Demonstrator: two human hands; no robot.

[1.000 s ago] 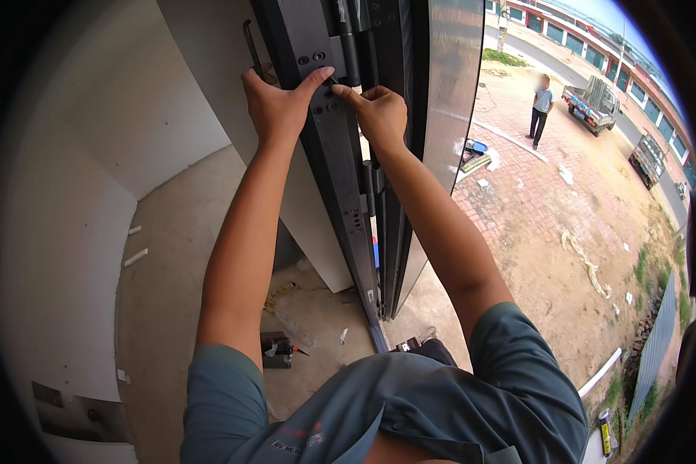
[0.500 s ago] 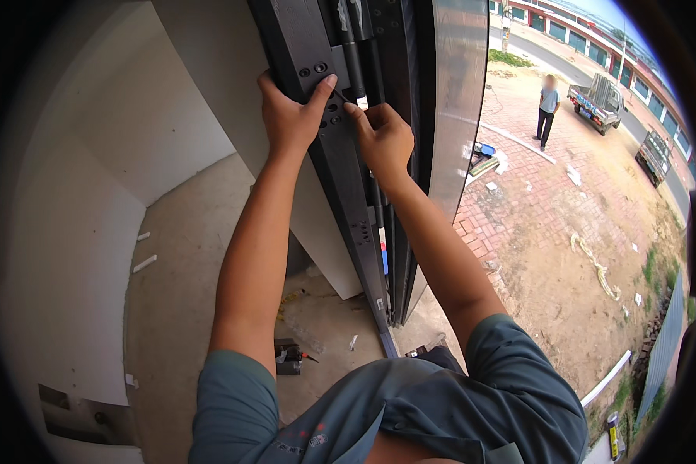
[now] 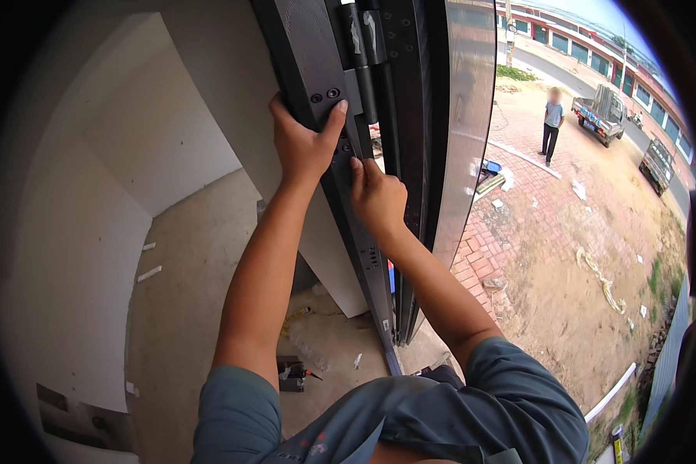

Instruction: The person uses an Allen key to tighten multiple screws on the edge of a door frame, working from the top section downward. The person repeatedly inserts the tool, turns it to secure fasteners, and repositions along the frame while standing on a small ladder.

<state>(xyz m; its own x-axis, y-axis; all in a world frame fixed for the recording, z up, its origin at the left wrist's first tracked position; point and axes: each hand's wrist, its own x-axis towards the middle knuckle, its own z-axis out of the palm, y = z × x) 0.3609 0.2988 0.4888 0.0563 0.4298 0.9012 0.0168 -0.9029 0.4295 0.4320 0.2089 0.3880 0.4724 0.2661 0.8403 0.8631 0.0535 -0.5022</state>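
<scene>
Both hands slid down the door frame (image 3: 317, 85): left hand (image 3: 305, 143) now grips its edge by the hinge (image 3: 361, 77); right hand (image 3: 377, 197) curled, pressing below — repositioning.

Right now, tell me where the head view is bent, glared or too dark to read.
Head view: fisheye bends the dark door frame and the glass panel toward the rim; a black ring hides the corners. Sunlight washes out the paved yard, and the glass shows hazy reflections. The left hand and right hand are evenly lit and sharp; the indoor floor is in shade.
</scene>
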